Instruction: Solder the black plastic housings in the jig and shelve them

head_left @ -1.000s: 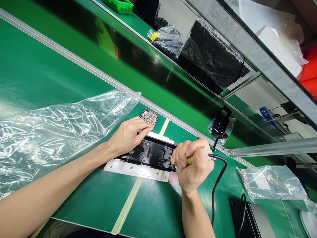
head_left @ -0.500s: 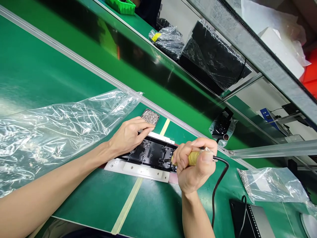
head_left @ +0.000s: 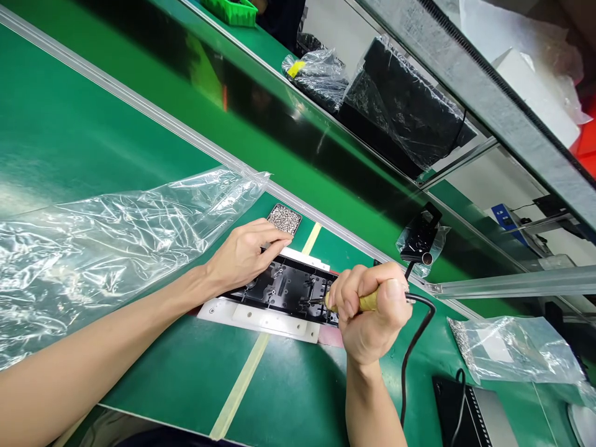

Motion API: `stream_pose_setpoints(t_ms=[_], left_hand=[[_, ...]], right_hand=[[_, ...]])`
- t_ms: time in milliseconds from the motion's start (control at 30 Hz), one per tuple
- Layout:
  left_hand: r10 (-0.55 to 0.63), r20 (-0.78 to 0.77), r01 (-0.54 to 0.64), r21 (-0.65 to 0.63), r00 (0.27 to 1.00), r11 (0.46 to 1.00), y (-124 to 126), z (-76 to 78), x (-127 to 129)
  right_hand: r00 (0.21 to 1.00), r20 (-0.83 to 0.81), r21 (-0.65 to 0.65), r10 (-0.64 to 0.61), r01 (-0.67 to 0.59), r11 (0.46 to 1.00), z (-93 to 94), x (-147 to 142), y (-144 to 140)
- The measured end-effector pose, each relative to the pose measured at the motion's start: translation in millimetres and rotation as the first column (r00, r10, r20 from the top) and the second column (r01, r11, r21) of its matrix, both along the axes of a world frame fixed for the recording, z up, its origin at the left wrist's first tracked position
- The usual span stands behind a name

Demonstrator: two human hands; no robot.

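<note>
A black plastic part [head_left: 286,288] lies in a white fixture [head_left: 261,318] on the green bench. My left hand [head_left: 244,254] rests flat on the part's far left end, fingers together, pressing it down. My right hand [head_left: 370,310] is closed around the yellow handle of a corded tool [head_left: 365,302]. The tool's metal tip touches the right side of the black part. A black cable [head_left: 412,354] runs from the handle down toward me. A small tray of tiny metal pieces [head_left: 284,218] sits just beyond my left fingers.
A large clear plastic bag [head_left: 107,242] lies to the left. A smaller bag [head_left: 507,351] and a black device [head_left: 465,413] sit at the right. A black holder [head_left: 419,239] stands behind my right hand. Wrapped black items [head_left: 400,112] fill the far shelf.
My right hand has shifted slightly on the tool handle, with the thumb settling over its rear end. The left hand and the black part stay put.
</note>
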State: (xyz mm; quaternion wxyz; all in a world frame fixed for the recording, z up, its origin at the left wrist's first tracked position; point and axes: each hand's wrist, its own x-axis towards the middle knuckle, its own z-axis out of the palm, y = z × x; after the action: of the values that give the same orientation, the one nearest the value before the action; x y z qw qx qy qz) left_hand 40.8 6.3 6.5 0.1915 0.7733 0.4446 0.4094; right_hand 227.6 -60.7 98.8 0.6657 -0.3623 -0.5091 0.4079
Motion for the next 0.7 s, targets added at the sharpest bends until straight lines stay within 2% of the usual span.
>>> stream_pose_setpoints(t_ms=[433,700], left_hand=[[-0.006,-0.001,0.006,0.016,1.0,1.0,0.6,-0.9,0.3],[-0.007,0.01,0.007,0.01,1.0,1.0,0.3,0.0,-0.2]], right_hand=[[0.995,0.012,0.036,-0.102,0.101,0.994,2.9,1.6,-3.9],[1.0,-0.012,0.012,0.012,-0.012,1.0,7.8,6.1,-6.0]])
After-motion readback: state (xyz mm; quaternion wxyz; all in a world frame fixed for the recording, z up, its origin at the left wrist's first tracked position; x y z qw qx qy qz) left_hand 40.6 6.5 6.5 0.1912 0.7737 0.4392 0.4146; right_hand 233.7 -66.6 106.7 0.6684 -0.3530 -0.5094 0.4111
